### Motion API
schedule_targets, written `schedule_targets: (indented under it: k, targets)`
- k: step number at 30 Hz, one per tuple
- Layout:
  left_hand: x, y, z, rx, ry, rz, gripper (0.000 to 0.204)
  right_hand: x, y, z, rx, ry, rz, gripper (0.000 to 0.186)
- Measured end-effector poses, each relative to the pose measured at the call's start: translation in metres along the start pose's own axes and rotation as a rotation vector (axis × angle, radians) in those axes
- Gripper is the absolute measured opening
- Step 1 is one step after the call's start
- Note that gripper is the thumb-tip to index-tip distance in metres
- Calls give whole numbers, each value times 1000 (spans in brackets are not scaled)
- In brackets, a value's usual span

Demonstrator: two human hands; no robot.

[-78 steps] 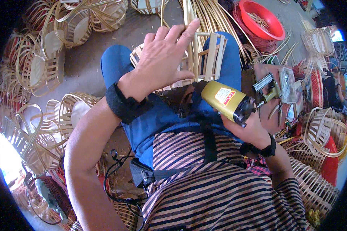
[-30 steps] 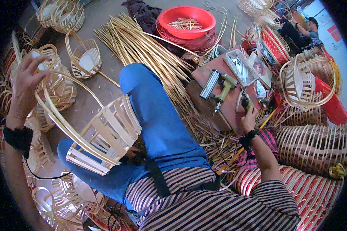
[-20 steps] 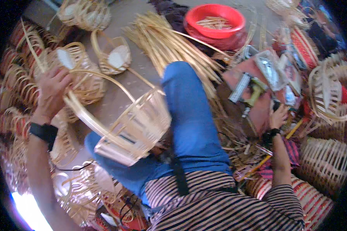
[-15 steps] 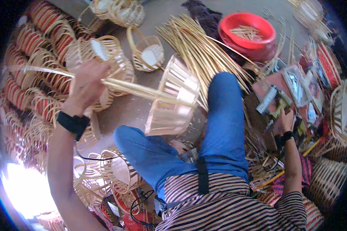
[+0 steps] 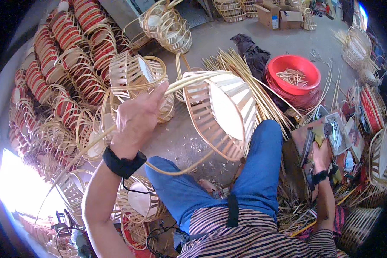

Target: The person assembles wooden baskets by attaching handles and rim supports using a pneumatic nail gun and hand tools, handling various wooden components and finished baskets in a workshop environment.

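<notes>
My left hand is closed around pale cane strips that run along the upper rim of a slatted basket. One loose strip trails from this hand to the lower left, and another curves below the basket. The basket tilts in front of my knees, its white oval base board facing me. At the right, my right hand is wrapped round the yellow-green body of a staple gun, with its dark long magazine beside the fingers. The staple gun is over a cluttered board.
Stacked red-banded baskets fill the left side. Finished baskets stand beyond my left hand. A bundle of cane sticks lies ahead, beside a red basin with short wooden pieces. A tray of metal parts sits near my right hand.
The basket has turned so its white base board faces me. My left hand has moved right with the strips. My right hand has turned the staple gun. The view has shifted, showing more floor ahead.
</notes>
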State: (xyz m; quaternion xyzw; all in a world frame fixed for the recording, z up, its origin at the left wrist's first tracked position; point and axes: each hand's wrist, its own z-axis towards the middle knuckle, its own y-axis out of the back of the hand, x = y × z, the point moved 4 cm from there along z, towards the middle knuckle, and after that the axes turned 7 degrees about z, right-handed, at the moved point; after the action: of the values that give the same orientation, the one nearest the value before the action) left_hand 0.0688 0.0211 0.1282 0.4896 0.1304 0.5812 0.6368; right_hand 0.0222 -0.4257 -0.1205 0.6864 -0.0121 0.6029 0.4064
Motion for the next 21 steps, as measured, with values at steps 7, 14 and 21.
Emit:
schedule_targets:
  k: [7,14,21]
  targets:
    - [-17,-4,-5,202,125,-34,27,136,20,-69,422,260,371,14]
    - [-30,-2,-3,25,12,-60,20,218,-38,-132,832,187,895,10]
    - [-41,4,-1,252,125,-65,18,230,-94,-149,980,209,1045,26]
